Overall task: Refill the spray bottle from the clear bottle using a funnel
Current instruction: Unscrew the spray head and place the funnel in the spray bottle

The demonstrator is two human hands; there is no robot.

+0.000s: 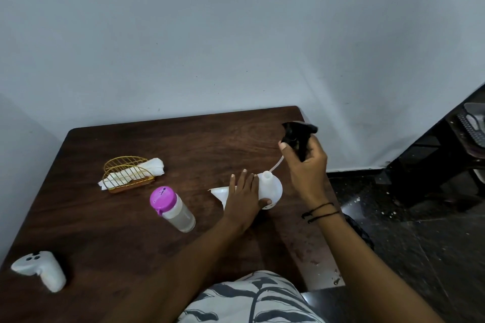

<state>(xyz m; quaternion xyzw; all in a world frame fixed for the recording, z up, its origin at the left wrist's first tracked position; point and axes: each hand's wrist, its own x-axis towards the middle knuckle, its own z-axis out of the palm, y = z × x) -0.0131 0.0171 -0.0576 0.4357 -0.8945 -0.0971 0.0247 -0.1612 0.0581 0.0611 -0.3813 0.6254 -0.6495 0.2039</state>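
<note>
A white round spray bottle stands on the dark wooden table, its neck uncovered. My left hand wraps around its left side. My right hand holds the black spray head up above and to the right of the bottle, and its thin white tube hangs down toward the neck. A white funnel lies on the table just behind my left hand, partly hidden. The clear bottle with a purple lid stands left of it.
A gold wire holder with a white cloth sits at the back left. A white controller lies near the front left corner. The table's right edge runs close to the spray bottle, with dark floor beyond. A wall backs the table.
</note>
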